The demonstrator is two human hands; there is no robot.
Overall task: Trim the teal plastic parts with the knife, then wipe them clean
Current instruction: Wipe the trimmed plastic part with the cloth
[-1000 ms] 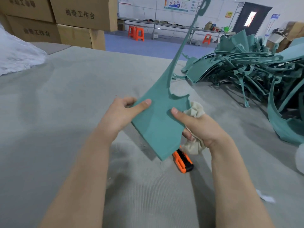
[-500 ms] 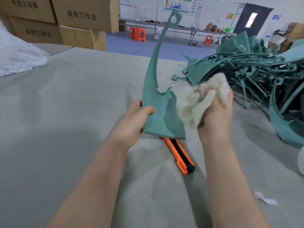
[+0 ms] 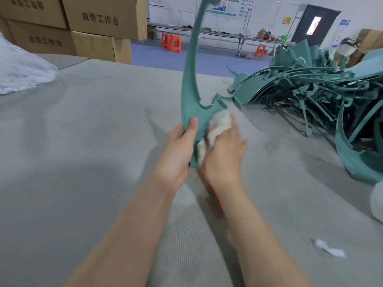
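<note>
Wiping teal part (image 3: 190,83), held upright above the surface (image 3: 83,141).
left hand (image 3: 176,154) fingers clamped on its wide base, thumb in front; right hand (image 3: 223,154) fingers flat, blurred, pressing cloth (image 3: 219,123) on it beside that thumb.

Black printed characters 曲奇工作台 on the front of the upper cardboard box (image 3: 103,17), same characters 曲奇工作台 on the lower cardboard box (image 3: 41,41), wall posters (image 3: 230,7) and yellow sign (image 3: 287,20) too small to read.
</note>
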